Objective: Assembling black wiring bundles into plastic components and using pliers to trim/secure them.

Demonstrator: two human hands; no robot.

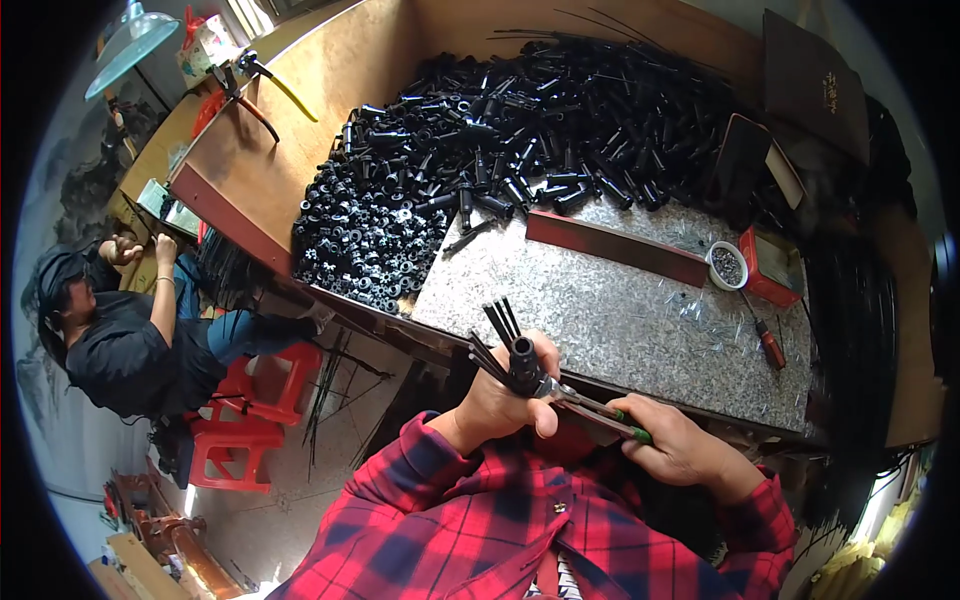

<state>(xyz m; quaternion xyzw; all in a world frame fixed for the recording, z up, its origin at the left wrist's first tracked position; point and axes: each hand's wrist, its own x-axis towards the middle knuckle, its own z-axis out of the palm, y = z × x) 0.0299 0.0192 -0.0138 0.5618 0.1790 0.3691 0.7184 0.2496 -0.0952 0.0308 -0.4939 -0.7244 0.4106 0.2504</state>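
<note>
In front of my chest, my left hand [495,405] grips a black tubular umbrella-like part [523,362] with several thin black rods [500,318] fanning up from it. The tube's open round end faces up. A pair of pliers [590,402] with green-trimmed handles is in my right hand [672,440], its fingers wrapped round the handles. The plier jaws meet the part beside my left thumb; what exactly they bite on is too small to tell. Both hands are above the near edge of the speckled stone worktop [560,300].
Black tubes [540,130] heap at the back, with black ring-like pieces [365,240] at left. A red bar [615,250], a white bowl of small metal bits [727,266], a red box [770,268] and a screwdriver [769,345] lie right. Another person [130,340] sits at left near red stools [235,450].
</note>
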